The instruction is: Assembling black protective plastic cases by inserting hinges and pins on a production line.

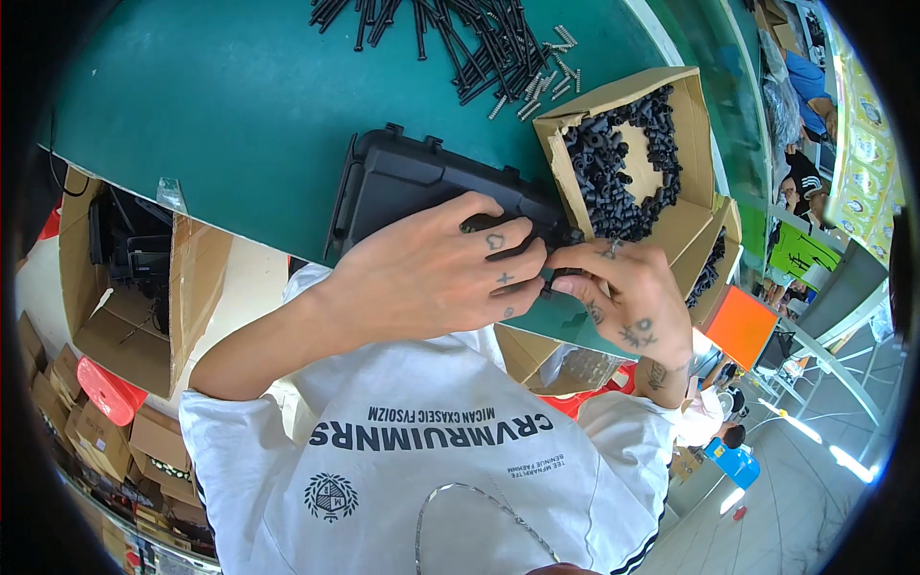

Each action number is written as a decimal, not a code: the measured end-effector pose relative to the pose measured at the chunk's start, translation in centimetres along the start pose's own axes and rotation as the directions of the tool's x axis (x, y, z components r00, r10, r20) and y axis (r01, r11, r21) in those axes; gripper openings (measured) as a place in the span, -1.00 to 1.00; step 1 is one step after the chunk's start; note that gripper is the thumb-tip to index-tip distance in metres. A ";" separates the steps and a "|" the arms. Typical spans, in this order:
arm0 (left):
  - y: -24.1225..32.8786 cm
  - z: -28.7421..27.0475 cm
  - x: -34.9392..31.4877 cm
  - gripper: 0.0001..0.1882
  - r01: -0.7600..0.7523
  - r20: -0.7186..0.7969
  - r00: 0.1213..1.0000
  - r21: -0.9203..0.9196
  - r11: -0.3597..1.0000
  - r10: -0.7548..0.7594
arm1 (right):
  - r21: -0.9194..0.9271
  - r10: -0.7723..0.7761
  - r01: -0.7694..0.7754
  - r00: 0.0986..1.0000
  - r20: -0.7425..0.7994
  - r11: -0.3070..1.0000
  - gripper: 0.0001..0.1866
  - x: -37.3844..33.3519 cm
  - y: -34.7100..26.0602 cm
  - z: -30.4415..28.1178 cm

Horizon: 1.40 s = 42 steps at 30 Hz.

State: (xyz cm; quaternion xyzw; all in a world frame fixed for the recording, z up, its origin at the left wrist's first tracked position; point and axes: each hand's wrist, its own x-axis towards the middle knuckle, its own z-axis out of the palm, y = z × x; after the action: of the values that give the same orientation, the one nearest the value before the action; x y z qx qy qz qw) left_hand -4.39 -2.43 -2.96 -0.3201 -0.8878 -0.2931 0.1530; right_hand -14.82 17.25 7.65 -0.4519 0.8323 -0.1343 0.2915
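Observation:
A black hard plastic case (402, 182) lies on the green tabletop (230, 125), near its front edge. My left hand (450, 259) is laid over the case's near side, its fingers bent round that edge. Close by, my right hand (628, 292) pinches a small black part (556, 278) at the case's right corner, thumb and forefinger together. The fingers partly hide this part, so its exact kind does not show. Both hands almost touch each other there.
Right of the case, an open cardboard box (618, 94) holds many small black plastic pieces (599, 158). Long black pins (479, 53) and small metal springs (551, 86) lie at the back. A carton (196, 297) with black cases stands left, below the table edge.

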 end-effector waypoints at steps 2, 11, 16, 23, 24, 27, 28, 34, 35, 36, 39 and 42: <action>0.0 0.1 0.0 -0.68 -0.001 -0.004 1.000 0.008 1.000 0.001 | 0.205 0.146 -0.144 0.989 0.009 0.968 -0.78 0.1 0.1 0.1; 0.1 0.1 0.1 -0.71 0.010 -0.030 1.000 0.010 1.000 -0.010 | 0.143 0.085 -0.090 0.995 0.044 0.986 -0.79 1.1 -0.3 -0.7; 0.2 0.2 0.2 -0.75 0.019 -0.043 0.999 0.019 1.000 -0.018 | 0.089 0.054 -0.058 0.997 0.046 0.994 -0.80 1.4 -0.6 -0.6; 0.0 0.1 -0.1 -0.76 -0.001 -0.113 0.994 0.007 1.000 0.001 | 0.171 0.024 -0.025 1.000 0.009 0.985 -0.78 0.7 0.7 0.3; 0.0 0.1 -0.2 -0.75 0.000 -0.150 0.989 -0.010 1.000 -0.002 | 0.168 0.015 -0.017 1.000 0.011 0.986 -0.78 0.5 0.9 0.5; -0.1 0.2 -0.3 -0.75 0.013 -0.144 0.989 -0.022 1.000 -0.016 | 0.206 0.038 -0.023 0.997 -0.070 0.978 -0.68 0.0 1.3 1.3; 0.0 0.2 -0.4 -0.75 0.011 -0.143 0.990 -0.016 1.000 -0.013 | 0.217 0.022 -0.006 0.997 -0.073 0.976 -0.64 -0.1 1.6 1.5; -0.1 -0.1 -0.3 -0.73 0.022 -0.132 0.991 0.010 1.000 -0.020 | 0.003 -0.018 0.018 0.997 -0.074 1.000 -0.56 -1.3 1.7 1.2; -0.1 -0.3 -0.1 -0.69 0.030 -0.130 0.991 0.030 0.999 -0.026 | -0.107 -0.001 -0.003 0.999 -0.035 0.994 -0.56 -1.4 1.7 1.1; -0.1 -0.5 0.1 -0.66 0.034 -0.137 0.990 0.052 0.998 -0.027 | -0.094 -0.012 0.006 0.998 -0.066 0.996 -0.56 -1.5 1.7 1.0; 0.1 -1.7 0.7 -0.39 0.132 -0.109 0.984 -0.088 0.987 -0.141 | -0.085 -0.075 0.068 0.993 -0.088 0.994 -0.54 -1.4 2.2 1.1; 0.5 -3.3 0.4 -0.11 0.343 0.057 0.939 -0.067 0.937 -0.340 | 0.053 -0.131 0.141 0.979 -0.159 0.989 -0.48 -1.5 2.7 1.1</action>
State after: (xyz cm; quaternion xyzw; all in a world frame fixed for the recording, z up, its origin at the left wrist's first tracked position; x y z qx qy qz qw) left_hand -4.09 -3.94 0.01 -0.1731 -0.9214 -0.3412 0.0675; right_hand -15.28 20.06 5.99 -0.4864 0.8148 -0.2154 0.2304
